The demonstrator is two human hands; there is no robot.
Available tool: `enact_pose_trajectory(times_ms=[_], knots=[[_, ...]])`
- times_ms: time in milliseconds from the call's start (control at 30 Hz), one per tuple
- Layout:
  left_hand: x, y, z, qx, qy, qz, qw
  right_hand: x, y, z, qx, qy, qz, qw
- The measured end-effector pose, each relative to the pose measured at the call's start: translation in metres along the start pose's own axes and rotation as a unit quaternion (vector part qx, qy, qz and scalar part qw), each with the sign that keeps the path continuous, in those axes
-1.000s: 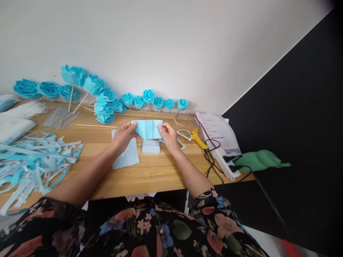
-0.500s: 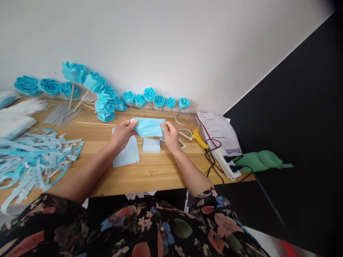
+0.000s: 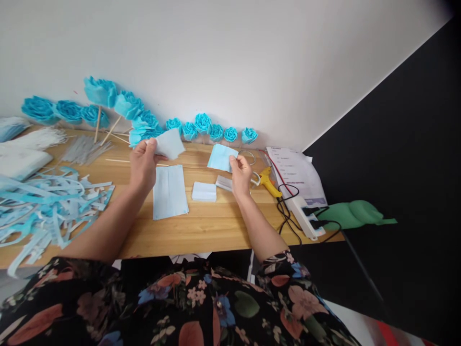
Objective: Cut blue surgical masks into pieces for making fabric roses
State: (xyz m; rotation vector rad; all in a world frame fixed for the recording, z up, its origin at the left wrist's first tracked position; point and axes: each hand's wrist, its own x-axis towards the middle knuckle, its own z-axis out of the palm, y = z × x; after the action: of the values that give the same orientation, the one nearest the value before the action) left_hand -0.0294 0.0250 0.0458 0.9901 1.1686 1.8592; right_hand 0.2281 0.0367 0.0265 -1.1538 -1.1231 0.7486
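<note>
My left hand point(image 3: 143, 163) pinches a whitish-blue fabric piece point(image 3: 171, 143) between thumb and fingers, raised over the table. My right hand point(image 3: 241, 174) holds a light blue fabric piece point(image 3: 219, 157) by its right edge, a short way off to the right. Between and below the hands lie a larger pale blue sheet point(image 3: 169, 193) and a small stack of pale cut pieces point(image 3: 204, 191). Beside that stack is another small pale piece point(image 3: 224, 183), partly behind my right hand. A white loop handle, probably of scissors point(image 3: 256, 179), shows just past my right fingers.
Blue fabric flowers point(image 3: 203, 123) on sticks line the wall. Cut strips point(image 3: 54, 206) heap at the left, near grey wires point(image 3: 81, 150). At right are a yellow glue gun point(image 3: 269, 181), a power strip point(image 3: 304, 218) with black cords, printed paper point(image 3: 297, 178) and green tape point(image 3: 355, 215).
Both hands held one blue fabric sheet between them before. Now they are apart, each with a separate piece; my left hand has moved left and up, my right hand slightly right.
</note>
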Motion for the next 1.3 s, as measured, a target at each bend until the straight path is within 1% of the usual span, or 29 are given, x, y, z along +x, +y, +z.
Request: enact_pose_trajectory(times_ms=[33,67,100,133,200,233,267,300,333,367,400,433,500,533,600,633,700,767,867,933,967,1033,1100,1200,1300], knots=[[0.002,0.002,-0.003,0.051,0.003,0.038,0.998,0.0,0.0,0.001,0.006,0.004,-0.004,1.0],[0.003,0.004,-0.006,0.115,-0.006,0.068,0.991,0.0,0.0,0.002,0.012,0.007,-0.01,1.0],[0.003,0.006,-0.008,0.19,-0.035,0.087,0.977,0.0,0.0,0.003,0.018,0.007,-0.017,1.0],[0.003,0.008,-0.01,0.267,-0.077,0.097,0.956,-0.001,-0.001,0.003,0.022,0.006,-0.025,0.999],[0.001,0.01,-0.011,0.39,-0.164,0.11,0.9,-0.003,-0.001,0.005,0.024,0.0,-0.042,0.999],[-0.001,0.011,-0.01,0.421,-0.193,0.123,0.878,-0.005,-0.001,0.005,0.02,-0.006,-0.053,0.998],[-0.005,0.012,-0.008,0.431,-0.207,0.14,0.867,-0.008,-0.001,0.005,0.011,-0.015,-0.064,0.998],[-0.009,0.013,-0.004,0.424,-0.209,0.154,0.868,-0.012,-0.002,0.005,-0.003,-0.026,-0.078,0.997],[-0.014,0.015,0.0,0.401,-0.208,0.156,0.879,-0.016,-0.003,0.005,-0.023,-0.039,-0.096,0.994],[-0.02,0.017,0.004,0.369,-0.208,0.137,0.895,-0.02,-0.004,0.005,-0.047,-0.054,-0.12,0.99],[-0.027,0.018,0.009,0.333,-0.22,0.097,0.912,-0.024,-0.005,0.005,-0.074,-0.075,-0.151,0.983],[-0.033,0.019,0.013,0.292,-0.25,0.045,0.922,-0.028,-0.007,0.005,-0.101,-0.103,-0.188,0.971],[-0.043,0.019,0.02,0.192,-0.311,-0.06,0.929,-0.033,-0.01,0.007,-0.14,-0.177,-0.272,0.935],[-0.047,0.017,0.023,0.14,-0.328,-0.107,0.928,-0.035,-0.011,0.008,-0.149,-0.215,-0.311,0.914],[-0.05,0.012,0.027,0.049,-0.32,-0.178,0.929,-0.035,-0.012,0.011,-0.152,-0.273,-0.37,0.875],[-0.051,0.009,0.027,0.015,-0.304,-0.202,0.931,-0.035,-0.012,0.012,-0.153,-0.288,-0.388,0.862],[-0.05,0.004,0.028,-0.025,-0.265,-0.228,0.936,-0.035,-0.01,0.014,-0.162,-0.298,-0.406,0.848],[-0.048,0.0,0.027,-0.039,-0.225,-0.235,0.945,-0.036,-0.009,0.016,-0.181,-0.306,-0.399,0.845],[-0.045,-0.004,0.026,-0.039,-0.17,-0.235,0.956,-0.038,-0.009,0.016,-0.185,-0.322,-0.378,0.848],[-0.045,-0.004,0.025,-0.03,-0.151,-0.226,0.962,-0.038,-0.012,0.015,-0.176,-0.329,-0.373,0.85],[-0.045,-0.004,0.025,-0.021,-0.15,-0.214,0.965,-0.038,-0.013,0.014,-0.172,-0.325,-0.372,0.852],[-0.046,-0.003,0.025,0.007,-0.168,-0.174,0.97,-0.035,-0.017,0.012,-0.168,-0.307,-0.368,0.861],[-0.047,-0.002,0.025,0.044,-0.205,-0.132,0.969,-0.031,-0.02,0.009,-0.16,-0.269,-0.364,0.877],[-0.048,0.001,0.026,0.101,-0.271,-0.094,0.953,-0.026,-0.023,0.005,-0.142,-0.222,-0.356,0.897],[-0.05,0.002,0.026,0.139,-0.325,-0.076,0.932,-0.026,-0.023,0.003,-0.132,-0.219,-0.321,0.912]])
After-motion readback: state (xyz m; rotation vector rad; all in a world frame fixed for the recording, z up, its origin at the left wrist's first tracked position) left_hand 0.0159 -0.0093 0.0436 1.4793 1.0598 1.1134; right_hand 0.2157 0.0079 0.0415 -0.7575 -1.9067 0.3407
